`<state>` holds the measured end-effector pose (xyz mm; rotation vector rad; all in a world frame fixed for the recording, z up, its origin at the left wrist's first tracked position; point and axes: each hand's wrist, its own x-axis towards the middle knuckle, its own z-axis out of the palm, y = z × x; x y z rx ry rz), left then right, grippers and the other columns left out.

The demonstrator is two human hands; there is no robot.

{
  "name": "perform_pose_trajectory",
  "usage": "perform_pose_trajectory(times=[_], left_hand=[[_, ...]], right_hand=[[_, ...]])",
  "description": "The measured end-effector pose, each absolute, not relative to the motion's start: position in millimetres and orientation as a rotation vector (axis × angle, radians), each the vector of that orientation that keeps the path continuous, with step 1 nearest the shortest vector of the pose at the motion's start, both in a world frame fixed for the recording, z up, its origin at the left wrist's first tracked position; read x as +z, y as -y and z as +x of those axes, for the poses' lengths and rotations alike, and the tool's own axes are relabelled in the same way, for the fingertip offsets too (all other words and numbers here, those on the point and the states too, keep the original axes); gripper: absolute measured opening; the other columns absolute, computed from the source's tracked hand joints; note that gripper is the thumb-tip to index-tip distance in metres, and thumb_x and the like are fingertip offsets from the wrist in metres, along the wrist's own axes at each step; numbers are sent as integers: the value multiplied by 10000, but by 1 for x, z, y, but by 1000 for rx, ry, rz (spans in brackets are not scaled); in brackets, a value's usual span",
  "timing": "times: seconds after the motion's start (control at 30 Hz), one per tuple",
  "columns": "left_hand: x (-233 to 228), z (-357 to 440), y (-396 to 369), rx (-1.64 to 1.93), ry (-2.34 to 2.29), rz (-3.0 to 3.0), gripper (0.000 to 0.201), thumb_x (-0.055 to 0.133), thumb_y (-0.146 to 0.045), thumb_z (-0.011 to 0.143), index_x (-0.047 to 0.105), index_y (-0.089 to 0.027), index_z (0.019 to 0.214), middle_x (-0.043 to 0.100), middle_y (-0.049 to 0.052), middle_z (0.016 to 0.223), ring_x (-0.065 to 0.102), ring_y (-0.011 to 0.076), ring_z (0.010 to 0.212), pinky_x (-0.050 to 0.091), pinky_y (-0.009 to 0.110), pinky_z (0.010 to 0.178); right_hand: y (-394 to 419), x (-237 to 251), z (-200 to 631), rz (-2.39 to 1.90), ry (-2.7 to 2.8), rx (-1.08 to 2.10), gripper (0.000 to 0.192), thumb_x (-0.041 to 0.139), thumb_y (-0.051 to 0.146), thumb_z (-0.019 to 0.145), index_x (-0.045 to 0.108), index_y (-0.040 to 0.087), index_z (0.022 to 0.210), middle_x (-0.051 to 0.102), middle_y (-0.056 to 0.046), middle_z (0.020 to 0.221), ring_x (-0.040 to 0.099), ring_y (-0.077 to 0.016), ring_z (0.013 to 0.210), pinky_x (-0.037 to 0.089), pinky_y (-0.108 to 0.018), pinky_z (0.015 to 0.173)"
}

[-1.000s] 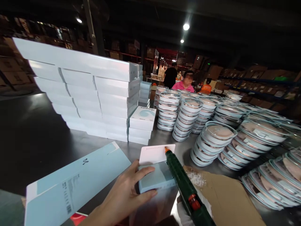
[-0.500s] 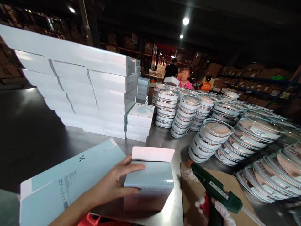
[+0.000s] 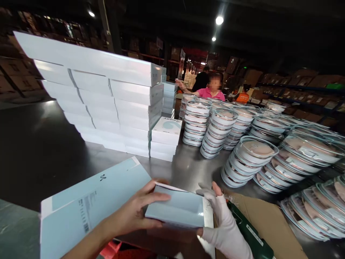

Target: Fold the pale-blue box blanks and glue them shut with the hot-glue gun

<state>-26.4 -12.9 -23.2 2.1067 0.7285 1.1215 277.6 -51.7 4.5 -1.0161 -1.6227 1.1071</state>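
Note:
A small pale blue carton [image 3: 179, 209] sits in front of me on the steel table [image 3: 40, 151], held from both sides. My left hand [image 3: 133, 212], bare, grips its left end with the thumb on top. My right hand [image 3: 225, 225], in a white glove, presses against its right end, fingers up. The green glue gun [image 3: 249, 235] lies on brown cardboard [image 3: 272, 223] just right of my gloved hand, touched by neither hand.
A flat pale blue carton blank [image 3: 88, 205] lies at my left. White boxes [image 3: 107, 100] are stacked high behind it. Stacks of round clear-lidded containers [image 3: 242, 158] fill the right side. A person in a pink top [image 3: 211, 92] works at the far end.
My right hand has let go of the glue gun, which now lies on the cardboard, and has moved to the carton's right end. The carton's white flap is folded down.

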Motion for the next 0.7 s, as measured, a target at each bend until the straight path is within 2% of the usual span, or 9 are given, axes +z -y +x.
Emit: perform_pose_trajectory(times=[0.07,0.17,0.23,0.33,0.47,0.53,0.6,0.67,0.7], left_hand=[[-34,-21,13,1357,-617,2051,502,745,-465,893,515,-387,1331,421,100,1455,534,325,1347,520,456,1059],[-42,-15,14,1564,-489,2008,581,708,-413,937,365,-457,1403,452,69,1325,532,294,1346,524,468,1064],[-39,-17,15,1490,-505,2100,460,685,-322,964,493,-422,1370,489,64,1230,512,304,1360,506,457,1087],[-26,-23,17,1290,-566,2283,261,655,-213,971,695,-312,1208,502,99,1230,460,351,1402,480,456,1119],[-14,-25,17,1153,-584,2239,246,724,-222,915,738,-266,1157,529,140,1405,387,393,1470,398,524,1173],[-14,-24,15,1191,-605,2020,240,789,-241,863,779,-266,1101,579,135,1410,483,385,1409,429,496,1144],[-18,-23,11,1305,-690,1752,202,845,-296,809,809,-257,1004,646,123,1333,580,370,1307,477,454,1085],[-25,-18,8,1448,-803,1533,242,801,-406,844,775,-243,1021,632,125,1346,587,362,1284,500,439,1041],[-28,-13,7,1506,-857,1459,291,724,-459,902,729,-242,1096,590,132,1400,574,354,1296,506,440,1025]], right_hand=[[52,-3,273,-961,1718,982,859,799,302,840,329,377,1555,652,-86,1381,601,-237,1327,488,-370,1095],[56,-7,270,-896,1968,679,738,705,132,839,438,376,1482,650,-70,1337,601,-257,1318,523,-376,1071],[55,-3,263,-838,2091,454,715,650,74,806,475,346,1444,641,-71,1301,557,-281,1353,478,-463,1128],[48,9,249,-731,2186,181,642,570,18,816,496,269,1401,640,-98,1248,537,-282,1350,427,-557,1159],[43,13,251,-623,2315,81,641,519,-5,858,434,236,1446,632,-112,1287,535,-247,1346,404,-569,1173],[45,1,259,-736,2295,164,631,547,90,923,386,253,1510,544,-141,1454,437,-281,1448,387,-571,1183],[47,-21,268,-877,2049,305,692,565,341,983,246,279,1594,329,-155,1639,313,-321,1526,439,-544,1147],[48,-47,273,-937,1729,487,813,469,630,967,115,314,1627,233,-148,1686,349,-332,1511,529,-510,1049],[48,-59,273,-945,1617,564,858,437,722,929,126,325,1624,308,-157,1655,437,-337,1457,563,-502,991]])
